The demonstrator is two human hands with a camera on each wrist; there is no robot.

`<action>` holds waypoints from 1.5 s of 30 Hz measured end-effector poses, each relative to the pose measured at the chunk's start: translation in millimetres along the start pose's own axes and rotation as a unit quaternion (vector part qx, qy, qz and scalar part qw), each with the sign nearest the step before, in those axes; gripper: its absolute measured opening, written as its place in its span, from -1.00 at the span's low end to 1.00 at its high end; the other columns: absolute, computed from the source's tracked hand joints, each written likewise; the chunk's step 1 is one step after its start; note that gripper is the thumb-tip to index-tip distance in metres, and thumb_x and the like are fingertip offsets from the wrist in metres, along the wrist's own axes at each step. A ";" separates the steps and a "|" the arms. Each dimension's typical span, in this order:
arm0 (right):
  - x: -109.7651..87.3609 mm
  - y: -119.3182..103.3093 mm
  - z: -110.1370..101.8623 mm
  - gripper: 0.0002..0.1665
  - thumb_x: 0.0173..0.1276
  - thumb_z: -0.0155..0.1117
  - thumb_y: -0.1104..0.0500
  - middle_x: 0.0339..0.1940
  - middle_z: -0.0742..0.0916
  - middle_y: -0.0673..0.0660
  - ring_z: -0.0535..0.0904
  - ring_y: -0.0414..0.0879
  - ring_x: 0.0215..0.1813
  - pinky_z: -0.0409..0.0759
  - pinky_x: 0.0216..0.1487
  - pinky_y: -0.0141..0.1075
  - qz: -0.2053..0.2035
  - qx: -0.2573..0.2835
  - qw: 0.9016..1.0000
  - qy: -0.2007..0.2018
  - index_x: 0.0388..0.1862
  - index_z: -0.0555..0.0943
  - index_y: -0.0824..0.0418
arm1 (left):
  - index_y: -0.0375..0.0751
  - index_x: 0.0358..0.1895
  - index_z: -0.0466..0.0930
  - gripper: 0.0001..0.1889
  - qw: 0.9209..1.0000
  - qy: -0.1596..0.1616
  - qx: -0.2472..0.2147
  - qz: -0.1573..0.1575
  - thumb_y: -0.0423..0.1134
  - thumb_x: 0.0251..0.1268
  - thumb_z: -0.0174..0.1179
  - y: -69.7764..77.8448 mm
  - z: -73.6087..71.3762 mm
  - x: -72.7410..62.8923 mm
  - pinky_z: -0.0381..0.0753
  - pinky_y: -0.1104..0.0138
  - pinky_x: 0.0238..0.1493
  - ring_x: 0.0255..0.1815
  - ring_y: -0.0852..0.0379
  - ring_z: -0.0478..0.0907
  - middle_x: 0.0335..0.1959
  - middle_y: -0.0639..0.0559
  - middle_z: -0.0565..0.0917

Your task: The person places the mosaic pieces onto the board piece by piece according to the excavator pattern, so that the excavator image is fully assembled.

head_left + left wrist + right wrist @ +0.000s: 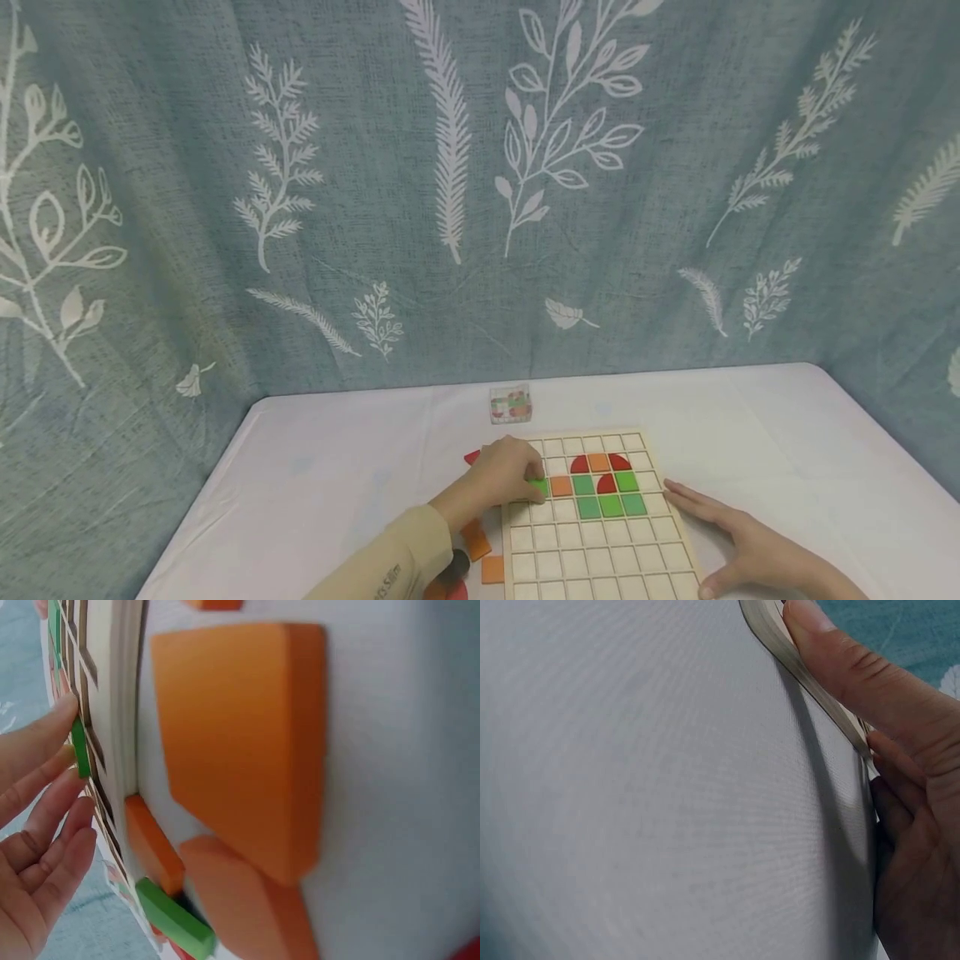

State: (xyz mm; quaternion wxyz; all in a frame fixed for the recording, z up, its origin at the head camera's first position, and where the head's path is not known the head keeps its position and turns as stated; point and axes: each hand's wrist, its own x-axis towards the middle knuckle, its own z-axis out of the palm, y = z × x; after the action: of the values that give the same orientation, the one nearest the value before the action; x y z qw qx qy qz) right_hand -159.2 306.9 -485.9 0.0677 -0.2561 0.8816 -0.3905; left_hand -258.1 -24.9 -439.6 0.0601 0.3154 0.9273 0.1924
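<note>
A pale wooden grid board [588,536] lies on the table. My left hand [504,471] reaches over its left side and pinches a green square tile [80,748] between thumb and fingertips, at a cell of the grid. Right of that tile, an orange square [561,486] sits in its cell. Green squares [611,505], red quarter-round tiles [580,464] and another orange square [597,462] fill cells farther right. With fingers extended, my right hand [750,542] rests along the board's right edge, its thumb touching the rim in the right wrist view.
Loose pieces lie left of the board, among them orange blocks [232,735] and a green one [176,919]; my left sleeve covers some. A small clear box [510,404] with coloured pieces or a picture stands behind the board. A patterned curtain [480,192] hangs behind the white-covered table.
</note>
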 end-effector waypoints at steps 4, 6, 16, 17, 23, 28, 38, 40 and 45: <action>-0.5 -0.8 0.6 0.15 -0.22 0.54 0.00 0.46 0.21 0.05 -0.10 -0.65 0.33 0.11 0.16 -0.60 -0.007 -0.003 1.000 -0.002 0.41 0.21 0.08 | -0.07 -0.49 0.71 -0.81 1.000 0.003 0.007 -0.007 -0.13 -0.22 0.48 3.8 0.7 -0.5 0.38 0.50 -0.45 -0.49 0.36 0.36 -0.53 0.22 0.60; -0.7 -0.4 0.8 0.16 -0.21 0.53 0.01 0.46 0.21 0.08 -0.10 -0.62 0.35 0.07 0.17 -0.62 -0.018 0.002 1.000 -0.001 0.42 0.20 0.10 | -0.08 -0.47 0.72 -0.82 1.000 -0.002 0.022 -0.009 -0.13 -0.19 0.47 6.0 1.5 -1.9 0.40 0.50 -0.43 -0.48 0.35 0.37 -0.51 0.22 0.61; -0.6 -0.2 1.6 0.16 -0.16 0.53 0.04 0.47 0.19 0.11 -0.08 -0.62 0.35 0.17 0.15 -0.57 -0.018 0.010 1.000 -0.011 0.44 0.14 0.12 | -0.10 -0.11 0.69 -0.70 0.996 -0.038 0.062 0.043 -0.39 0.01 0.30 5.8 0.3 -15.1 0.50 0.50 -0.30 -0.36 0.31 0.51 -0.30 0.16 0.68; -0.6 -0.9 1.6 0.16 -0.16 0.53 0.04 0.47 0.19 0.10 -0.08 -0.63 0.34 0.18 0.15 -0.57 -0.011 0.013 1.000 -0.013 0.44 0.14 0.11 | -0.10 -0.08 0.68 -0.66 0.998 -0.041 0.032 0.045 -0.42 0.01 0.28 2.7 -0.8 -16.1 0.47 0.51 -0.37 -0.42 0.32 0.47 -0.30 0.16 0.68; -1.0 -4.4 0.9 0.15 -0.15 0.52 0.03 0.48 0.18 0.06 -0.09 -0.68 0.31 0.21 0.14 -0.55 0.012 0.010 1.000 -0.018 0.44 0.14 0.06 | -0.14 0.03 0.61 -0.59 0.991 -0.070 -0.100 0.050 -0.37 0.01 0.32 -14.0 -11.7 -22.7 0.45 0.52 -0.39 -0.41 0.34 0.47 -0.20 0.10 0.69; -0.2 -4.5 1.1 0.17 -0.16 0.52 0.02 0.47 0.18 0.10 -0.10 -0.69 0.31 0.20 0.14 -0.56 0.012 0.000 1.000 -0.018 0.44 0.14 0.06 | -0.16 0.06 0.58 -0.61 0.988 -0.053 -0.139 0.046 -0.33 0.10 0.27 -27.3 -22.1 -31.1 0.49 0.44 -0.40 -0.48 0.25 0.48 -0.18 0.00 0.67; -0.5 -4.2 -0.9 0.14 -0.11 0.50 0.01 0.48 0.16 0.07 -0.10 -0.72 0.29 0.22 0.12 -0.54 0.030 0.012 0.999 -0.029 0.45 0.12 0.01 | -0.16 -0.22 0.68 -0.82 0.991 -0.004 -0.128 -0.042 -0.34 0.04 0.30 -52.6 -38.9 -58.8 0.54 0.24 -0.24 -0.24 0.05 0.56 -0.28 0.03 0.69; -0.3 -5.8 -1.7 0.13 -0.09 0.49 0.01 0.49 0.14 0.01 -0.11 -0.76 0.26 0.24 0.11 -0.53 0.051 0.027 0.998 -0.036 0.45 0.11 -0.02 | -0.16 -0.30 0.69 -0.86 0.991 -0.007 -0.122 -0.058 -0.38 0.01 0.31 -55.3 -39.6 -64.8 0.52 0.32 -0.34 -0.33 0.11 0.52 -0.36 0.07 0.67; 0.2 -7.8 -1.9 0.13 -0.09 0.49 0.01 0.49 0.14 0.04 -0.11 -0.74 0.27 0.23 0.11 -0.53 0.043 0.023 0.998 -0.034 0.45 0.12 0.00 | -0.16 -0.46 0.66 -0.89 0.989 -0.050 -0.122 -0.065 -0.45 -0.05 0.32 -60.8 -39.5 -82.2 0.43 0.42 -0.49 -0.52 0.22 0.40 -0.56 0.15 0.57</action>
State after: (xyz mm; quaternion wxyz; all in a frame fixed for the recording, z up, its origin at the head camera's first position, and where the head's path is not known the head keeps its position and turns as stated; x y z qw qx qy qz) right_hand -156.8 303.6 -478.9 0.1203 -0.2296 0.8798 -0.3985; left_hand -236.2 -131.6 -428.1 0.1570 0.2541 0.9111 0.2839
